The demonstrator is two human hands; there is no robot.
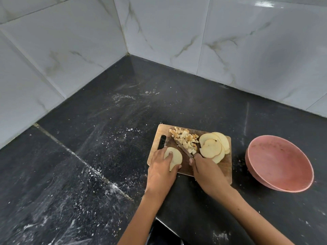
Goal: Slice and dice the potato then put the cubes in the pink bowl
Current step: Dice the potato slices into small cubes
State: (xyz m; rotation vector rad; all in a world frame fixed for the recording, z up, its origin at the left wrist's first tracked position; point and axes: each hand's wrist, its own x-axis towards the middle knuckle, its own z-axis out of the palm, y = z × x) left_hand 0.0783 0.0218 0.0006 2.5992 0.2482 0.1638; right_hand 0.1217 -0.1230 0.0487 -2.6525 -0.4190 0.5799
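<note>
Nearest, two bare forearms reach in from the bottom edge over the dark desk [88, 156]. The left hand [161, 167] lies on the near left corner of the wooden cutting board [224, 167], its fingers [169, 155] curled over a small stack of potato slices [174, 158] and its thumb at the near edge; how many slices sit under it is hard to make out. The right hand [207, 174] grips the knife [184, 148]; the handle is hidden inside the fist, and the blade's long axis runs from the hand away and to the left, tip at the near edge of the cubes. Beyond the blade lies one loose pile of potato cubes [185, 138], too many and too small to count, some browned. To their right, about four round uncut slices [215, 146] overlap in a fan at the board's right end. One pink bowl [279, 163] stands on the desk just right of the board, apart from it, with no cubes seen inside. Farthest, white marbled wall tiles [177, 32] meet in a corner
</note>
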